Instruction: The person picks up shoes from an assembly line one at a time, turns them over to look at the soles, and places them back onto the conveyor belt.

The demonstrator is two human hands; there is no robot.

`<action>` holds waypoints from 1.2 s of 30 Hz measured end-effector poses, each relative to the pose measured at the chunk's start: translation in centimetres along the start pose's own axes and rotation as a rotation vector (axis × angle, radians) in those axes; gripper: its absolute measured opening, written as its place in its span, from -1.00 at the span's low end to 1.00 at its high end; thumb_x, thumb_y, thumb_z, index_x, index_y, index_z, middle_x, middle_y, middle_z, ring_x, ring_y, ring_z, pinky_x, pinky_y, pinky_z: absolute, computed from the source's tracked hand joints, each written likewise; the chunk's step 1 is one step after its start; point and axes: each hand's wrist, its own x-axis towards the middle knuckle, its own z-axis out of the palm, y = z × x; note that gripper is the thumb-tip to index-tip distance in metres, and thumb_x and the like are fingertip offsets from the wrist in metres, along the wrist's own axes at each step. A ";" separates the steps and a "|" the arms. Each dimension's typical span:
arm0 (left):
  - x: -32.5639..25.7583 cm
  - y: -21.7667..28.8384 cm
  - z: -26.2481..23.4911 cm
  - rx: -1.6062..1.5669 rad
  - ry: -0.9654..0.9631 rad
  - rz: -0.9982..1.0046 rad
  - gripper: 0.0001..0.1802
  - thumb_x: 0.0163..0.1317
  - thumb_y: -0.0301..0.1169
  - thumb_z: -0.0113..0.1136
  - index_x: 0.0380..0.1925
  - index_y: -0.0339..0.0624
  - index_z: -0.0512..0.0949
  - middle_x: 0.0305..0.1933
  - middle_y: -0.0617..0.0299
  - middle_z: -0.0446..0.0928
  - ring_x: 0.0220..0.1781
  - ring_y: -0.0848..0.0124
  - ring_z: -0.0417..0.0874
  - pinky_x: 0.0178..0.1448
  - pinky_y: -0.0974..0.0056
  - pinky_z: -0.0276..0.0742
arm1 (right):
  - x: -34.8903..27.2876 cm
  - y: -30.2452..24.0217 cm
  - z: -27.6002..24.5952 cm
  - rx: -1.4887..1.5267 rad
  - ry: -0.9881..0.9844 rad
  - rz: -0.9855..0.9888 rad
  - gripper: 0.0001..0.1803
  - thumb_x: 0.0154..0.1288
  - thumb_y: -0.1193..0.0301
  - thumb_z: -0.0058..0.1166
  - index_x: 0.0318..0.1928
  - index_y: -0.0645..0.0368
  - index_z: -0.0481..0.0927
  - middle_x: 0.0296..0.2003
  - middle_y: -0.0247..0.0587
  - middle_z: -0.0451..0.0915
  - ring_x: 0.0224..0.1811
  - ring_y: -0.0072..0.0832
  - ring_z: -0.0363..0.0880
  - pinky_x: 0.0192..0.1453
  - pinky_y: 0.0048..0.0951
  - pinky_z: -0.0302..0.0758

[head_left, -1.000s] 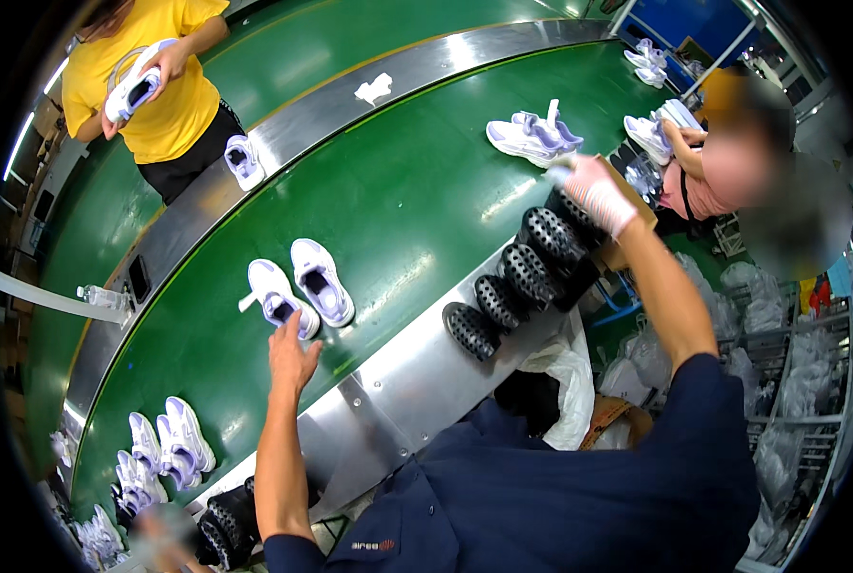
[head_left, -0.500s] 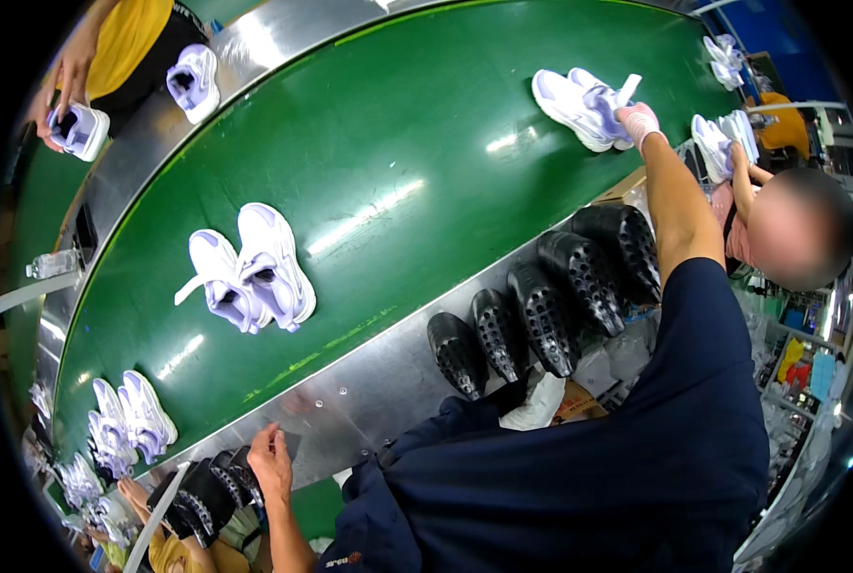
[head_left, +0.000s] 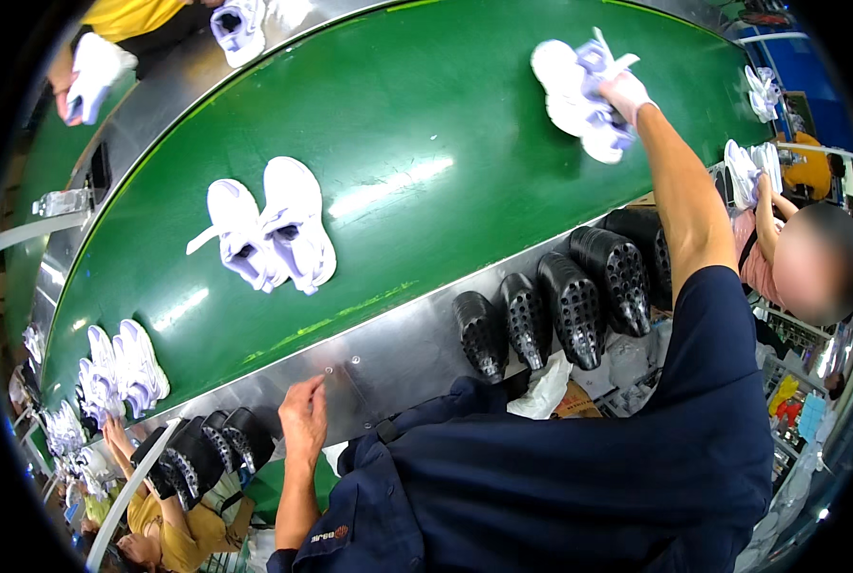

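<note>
My right hand (head_left: 625,95), in a pale pinkish glove, reaches out to the far right and grips a pair of white-and-lilac sneakers (head_left: 565,91) by their upper part. The pair is tilted and slightly blurred, with white straps sticking up beside my fingers. My left hand (head_left: 303,413) is bare, loosely curled above the steel edge, with nothing visible in it. Further ahead, a second pair of white-and-lilac sneakers (head_left: 278,229) lies on the green belt (head_left: 417,105), toes pointing away, one white strap sticking out to the left.
Several black shoe lasts (head_left: 572,304) stand along the steel ledge (head_left: 403,334) before me; more lasts (head_left: 240,439) are at lower left. More sneakers (head_left: 140,368) sit at the belt's left end. Co-workers' hands (head_left: 116,439) hold or touch shoes at left, upper left and right.
My right hand has lifted and tilted the far pair of sneakers. My left hand has shifted slightly right and upward. The view has turned a little, and the co-worker at upper left has tipped a shoe.
</note>
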 end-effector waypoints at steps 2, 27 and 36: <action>0.9 2.0 -0.7 0.020 0.006 0.143 -0.75 0.30 -0.52 0.28 -0.02 -0.25 0.68 -0.14 -0.09 0.67 -0.07 0.07 0.73 -0.02 0.16 0.66 | -4.5 -6.9 0.5 0.160 -0.064 -0.089 -0.74 0.18 0.27 0.20 -0.22 0.19 0.64 -0.49 -0.33 0.55 -0.51 -0.56 0.53 -0.44 -0.40 0.51; -10.2 -7.7 -4.2 -0.166 0.310 0.177 -0.36 0.17 -0.37 0.45 0.25 -0.31 0.47 0.14 -0.05 0.55 0.15 0.06 0.60 0.16 0.05 0.61 | -61.1 -11.7 26.3 0.082 -0.135 -0.556 -0.67 0.33 0.28 0.15 0.02 0.18 0.67 -0.17 0.18 0.69 -0.08 0.12 0.67 0.02 -0.02 0.60; -2.7 0.1 -0.2 0.501 0.230 0.736 -0.64 0.11 -0.15 0.47 -0.29 -0.24 0.68 -0.21 -0.01 0.66 -0.02 0.01 0.63 0.07 -0.02 0.48 | -58.9 -11.1 30.9 -0.043 -0.179 -0.381 -0.50 0.21 0.16 0.27 0.08 0.20 0.65 -0.01 0.19 0.67 0.10 0.12 0.63 0.21 -0.05 0.57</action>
